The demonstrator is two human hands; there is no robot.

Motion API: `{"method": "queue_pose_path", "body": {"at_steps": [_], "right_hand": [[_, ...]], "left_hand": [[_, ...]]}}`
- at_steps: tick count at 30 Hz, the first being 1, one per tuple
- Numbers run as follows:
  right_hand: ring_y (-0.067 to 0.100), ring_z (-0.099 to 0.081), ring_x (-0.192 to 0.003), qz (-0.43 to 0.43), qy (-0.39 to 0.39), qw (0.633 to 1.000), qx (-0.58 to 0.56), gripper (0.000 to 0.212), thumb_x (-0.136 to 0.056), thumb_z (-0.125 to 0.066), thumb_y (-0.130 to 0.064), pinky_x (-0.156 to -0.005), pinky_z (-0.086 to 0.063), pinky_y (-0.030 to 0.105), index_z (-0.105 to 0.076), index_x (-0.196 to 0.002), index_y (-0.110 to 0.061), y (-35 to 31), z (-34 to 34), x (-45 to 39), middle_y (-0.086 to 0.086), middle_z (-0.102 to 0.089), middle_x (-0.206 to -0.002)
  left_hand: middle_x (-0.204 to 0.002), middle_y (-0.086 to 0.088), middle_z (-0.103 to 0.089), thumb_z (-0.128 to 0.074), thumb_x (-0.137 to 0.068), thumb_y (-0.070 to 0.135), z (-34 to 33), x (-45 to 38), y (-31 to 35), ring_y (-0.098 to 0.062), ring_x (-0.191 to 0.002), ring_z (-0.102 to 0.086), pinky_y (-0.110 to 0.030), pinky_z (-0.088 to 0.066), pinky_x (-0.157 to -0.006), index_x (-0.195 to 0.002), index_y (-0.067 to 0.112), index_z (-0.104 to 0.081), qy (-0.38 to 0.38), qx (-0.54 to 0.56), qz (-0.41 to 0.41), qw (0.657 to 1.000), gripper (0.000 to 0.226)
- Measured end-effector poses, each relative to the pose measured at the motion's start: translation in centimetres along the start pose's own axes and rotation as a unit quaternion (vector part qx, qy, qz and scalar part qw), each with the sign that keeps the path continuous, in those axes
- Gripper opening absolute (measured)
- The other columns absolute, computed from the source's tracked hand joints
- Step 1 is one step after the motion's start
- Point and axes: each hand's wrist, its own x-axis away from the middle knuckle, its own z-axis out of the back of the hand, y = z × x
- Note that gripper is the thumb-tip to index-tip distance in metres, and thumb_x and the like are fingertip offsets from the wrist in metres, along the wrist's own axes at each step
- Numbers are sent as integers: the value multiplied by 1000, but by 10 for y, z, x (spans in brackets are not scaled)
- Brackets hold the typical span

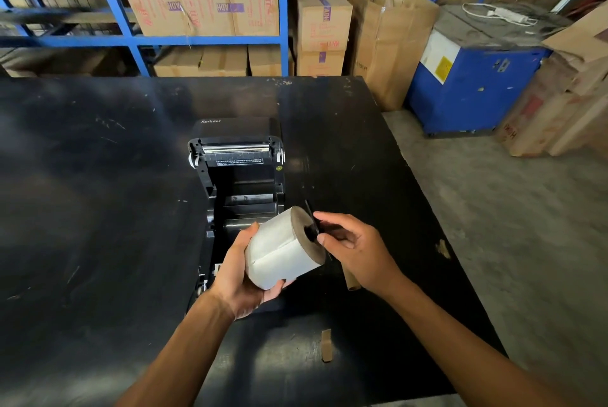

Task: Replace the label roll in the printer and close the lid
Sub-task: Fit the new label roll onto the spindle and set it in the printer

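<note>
Your left hand [241, 270] is cupped round the white label roll [283, 247], holding it up just above the front of the open printer [240, 176], which sits on the black table [98, 209]. The lid [235, 130] is flipped back and the bay inside looks empty. Your right hand [357, 250] is pinching a thin black spindle piece [312, 219] right at the roll's core hole. A bare cardboard core [352, 281] lies on the table just behind your right wrist, and a cardboard scrap [326, 345] sits nearer you
</note>
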Motion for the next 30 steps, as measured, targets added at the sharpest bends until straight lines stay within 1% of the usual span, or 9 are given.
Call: {"method": "queue_pose_path", "body": {"at_steps": [4,10,13,16,20,23,25,28,30], "right_hand": [[0,-64,-105,7,-3,1000,22,36,-89,-67,-9,-86,-52,14,-66,-123,-17,-2,-4,3,-6,-64,-114],[6,-62,-113,0,21,999,49,34,-91,-64,-11,-95,-52,23,-66,-123,-21,5,-9,7,-8,-66,-120],[4,-61,-114,-15,49,999,20,33,-94,-59,-11,-95,-52,24,-65,-124,-23,9,-16,10,-8,-67,-122],[2,-64,-106,-65,89,991,-72,23,-98,-53,-26,-89,-54,27,-67,-117,-27,8,-25,14,-9,-68,-115],[11,-66,-100,-130,140,953,-234,36,-83,-60,-49,-84,-57,36,-61,-110,-25,1,-34,15,-3,-68,-110],[22,-69,-99,-156,190,917,-315,37,-85,-69,-32,-82,-60,45,-57,-115,-14,0,-30,12,8,-68,-111],[28,-68,-103,-175,203,897,-352,37,-86,-68,-28,-83,-58,50,-57,-117,-11,3,-21,12,12,-68,-112],[33,-64,-111,-202,188,867,-415,41,-89,-65,-34,-89,-54,57,-57,-122,-12,11,-2,14,17,-64,-121],[36,-59,-117,-199,170,848,-462,40,-90,-62,-39,-90,-53,59,-58,-124,-16,16,15,18,18,-59,-127]], "left_hand": [[-100,-18,-69,-63,-82,60,0,0,-3,-40,-84,-67,-31,-55,-46,-113,21,-67,10,-15,-21,1000,50],[-88,-11,-73,-61,-86,58,-6,0,-4,-34,-83,-67,-31,-54,-53,-105,22,-69,23,-35,-72,996,41],[-84,-8,-73,-62,-86,59,-12,2,-4,-29,-79,-69,-34,-53,-60,-103,24,-69,33,-60,-107,992,40],[-88,-8,-74,-62,-85,60,-21,3,-4,-25,-78,-71,-37,-55,-63,-109,24,-68,55,-111,-141,982,43],[-107,-4,-68,-57,-89,58,-49,7,-7,-21,-92,-68,-38,-60,-62,-114,36,-61,98,-203,-198,954,34],[-106,0,-67,-58,-90,55,-72,10,-11,-16,-85,-68,-38,-61,-63,-113,37,-53,108,-244,-220,938,29],[-116,-1,-64,-61,-88,56,-83,10,-11,-18,-93,-67,-42,-64,-68,-118,37,-49,106,-280,-214,930,38],[-125,1,-59,-53,-91,63,-92,16,-5,-24,-107,-64,-52,-63,-74,-125,41,-49,49,-342,-184,920,41],[-121,6,-62,-38,-91,73,-94,22,1,-26,-110,-64,-52,-61,-77,-118,49,-56,-16,-358,-161,919,41]]}}
